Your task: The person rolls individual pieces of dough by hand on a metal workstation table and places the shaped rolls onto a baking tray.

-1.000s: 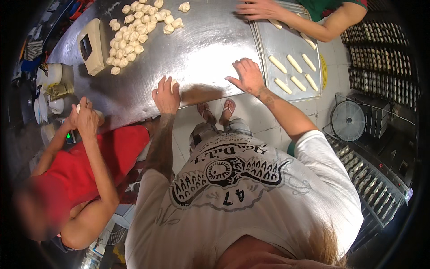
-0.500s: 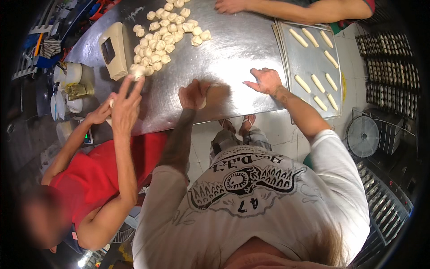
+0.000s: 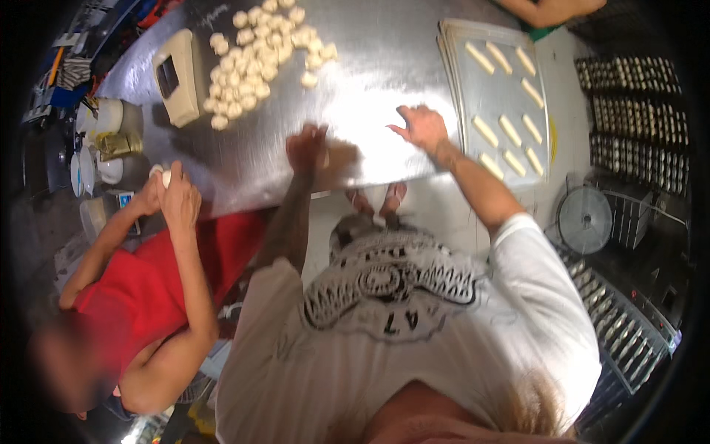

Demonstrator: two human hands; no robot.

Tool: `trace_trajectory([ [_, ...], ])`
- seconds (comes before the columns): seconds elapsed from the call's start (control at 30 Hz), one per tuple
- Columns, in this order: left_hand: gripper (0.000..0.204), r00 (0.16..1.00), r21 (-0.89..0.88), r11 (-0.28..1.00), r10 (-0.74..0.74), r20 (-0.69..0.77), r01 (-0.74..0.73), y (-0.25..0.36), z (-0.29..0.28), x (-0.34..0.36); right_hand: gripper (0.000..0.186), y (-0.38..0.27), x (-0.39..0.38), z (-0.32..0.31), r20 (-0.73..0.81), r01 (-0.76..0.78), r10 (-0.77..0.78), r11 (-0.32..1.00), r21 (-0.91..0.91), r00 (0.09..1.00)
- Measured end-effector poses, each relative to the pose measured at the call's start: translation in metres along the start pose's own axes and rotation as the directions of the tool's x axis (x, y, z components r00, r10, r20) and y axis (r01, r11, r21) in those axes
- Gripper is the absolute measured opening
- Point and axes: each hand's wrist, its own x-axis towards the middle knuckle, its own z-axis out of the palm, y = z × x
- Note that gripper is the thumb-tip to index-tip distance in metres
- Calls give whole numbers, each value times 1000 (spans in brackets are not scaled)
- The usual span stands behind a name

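On the steel table, my left hand is closed, its fingers curled in. A pale bit shows at its edge, but I cannot make out what it holds. To its right my right hand lies on the metal with thumb and fingers apart and nothing in it. Beyond my left hand is a pile of small dough pieces, with one dough piece at its right edge. Right of my right hand, a metal tray carries several dough sticks.
A co-worker in red, at my left, holds dough in both hands. A beige scale stands by the pile. White tubs sit at the left. Another person's arm is at the far right, near racks of filled trays.
The co-worker's hand has drawn back from the pile, leaving a dough piece there. The far person's arm has left the table toward the right. My hands stay in nearly the same poses.
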Motion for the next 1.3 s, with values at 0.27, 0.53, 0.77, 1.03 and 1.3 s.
trace_trajectory([
  [0.27, 55, 992, -122, 992, 19, -127, -35, 12, -35, -27, 96, -24, -74, -29, 214, -213, 200, 976, 42, 956],
  [0.53, 66, 980, 1, 981, 195, -31, -196, 31, -52, 8, 103, -22, -49, -8, 169, -84, 114, 981, -177, 979],
  [0.77, 71, 979, 109, 975, 200, -48, -193, 20, -9, -70, 99, -54, -105, -9, 279, -120, 117, 993, -4, 953],
  [1.03, 73, 992, -17, 999, -45, -117, 44, 46, -35, 33, 94, -26, 10, -4, -97, -64, 63, 998, -13, 993],
  [1.3, 68, 999, 7, 999, -43, -16, 44, 65, -18, -49, 97, -48, -103, 9, 180, -64, 46, 994, 94, 983],
])
